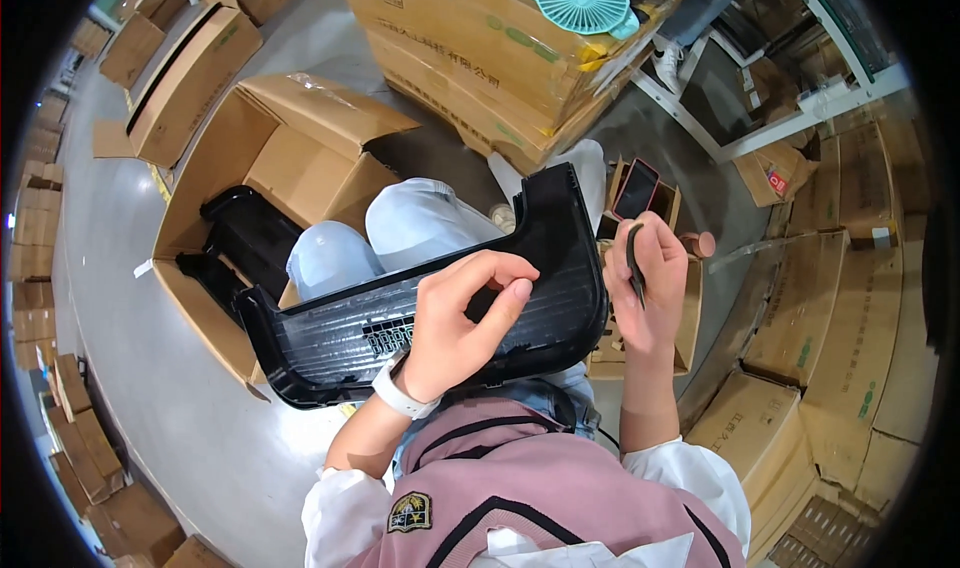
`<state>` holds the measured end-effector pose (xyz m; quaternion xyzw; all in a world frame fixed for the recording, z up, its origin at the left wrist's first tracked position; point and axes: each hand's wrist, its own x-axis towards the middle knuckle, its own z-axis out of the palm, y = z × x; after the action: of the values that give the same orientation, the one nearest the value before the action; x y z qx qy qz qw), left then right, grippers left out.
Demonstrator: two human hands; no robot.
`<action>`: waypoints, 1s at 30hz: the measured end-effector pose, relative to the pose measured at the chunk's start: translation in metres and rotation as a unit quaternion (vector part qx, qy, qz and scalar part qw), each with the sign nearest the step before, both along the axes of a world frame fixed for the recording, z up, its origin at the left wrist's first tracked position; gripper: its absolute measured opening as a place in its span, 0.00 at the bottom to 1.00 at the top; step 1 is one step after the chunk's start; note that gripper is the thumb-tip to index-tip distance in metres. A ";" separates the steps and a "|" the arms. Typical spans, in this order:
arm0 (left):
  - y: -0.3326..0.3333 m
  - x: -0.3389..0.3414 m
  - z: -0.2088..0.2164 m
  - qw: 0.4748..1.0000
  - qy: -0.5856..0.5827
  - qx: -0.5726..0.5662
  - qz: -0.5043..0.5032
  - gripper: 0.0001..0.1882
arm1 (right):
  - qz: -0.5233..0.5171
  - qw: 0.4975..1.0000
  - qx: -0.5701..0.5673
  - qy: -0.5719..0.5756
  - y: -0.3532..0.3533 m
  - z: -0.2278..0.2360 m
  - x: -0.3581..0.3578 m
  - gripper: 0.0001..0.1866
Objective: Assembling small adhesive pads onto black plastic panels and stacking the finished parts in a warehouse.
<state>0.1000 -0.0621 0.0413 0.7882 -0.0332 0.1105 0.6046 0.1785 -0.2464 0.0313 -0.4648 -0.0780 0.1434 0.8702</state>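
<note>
A long black plastic panel (330, 330) with upturned ends and a glossy film-like surface lies across my lap. My left hand (462, 308) is above its middle, thumb and index fingertip drawn together in a pinch; whatever is between them, if anything, is too small to make out. A vented patch (388, 336) of small slots shows beside that wrist. My right hand (652, 278) is raised just past the panel's right end, fingers closed around a thin, curved black tool (635, 260) that looks like tweezers.
An open carton (290, 153) at the left holds more black panels (250, 233). A small box (690, 318) beside my right hand carries a phone (636, 188). A large carton (450, 58) with a turquoise fan (582, 0) stands ahead; stacked cartons (835, 298) line the right.
</note>
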 end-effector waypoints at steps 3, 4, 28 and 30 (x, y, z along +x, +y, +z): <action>-0.003 0.002 -0.009 1.000 0.009 -0.029 -0.007 0.05 | 0.054 0.998 -0.018 0.024 0.004 0.009 -0.006 0.14; -0.004 0.001 -0.013 0.999 0.023 -0.040 -0.007 0.05 | 0.070 0.997 -0.003 0.034 0.008 0.010 -0.009 0.14; 0.042 -0.035 -0.027 0.897 0.138 -0.419 -0.022 0.06 | 0.220 0.924 -0.240 -0.201 0.071 -0.006 -0.022 0.11; 0.039 -0.035 -0.033 0.893 0.122 -0.434 -0.009 0.06 | 0.184 0.926 -0.259 -0.203 0.073 -0.007 -0.023 0.08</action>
<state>0.0651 -0.0228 0.0078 0.4545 0.0856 0.0113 0.8866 0.1554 -0.1739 0.0238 -0.6707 -0.2971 0.2184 0.6435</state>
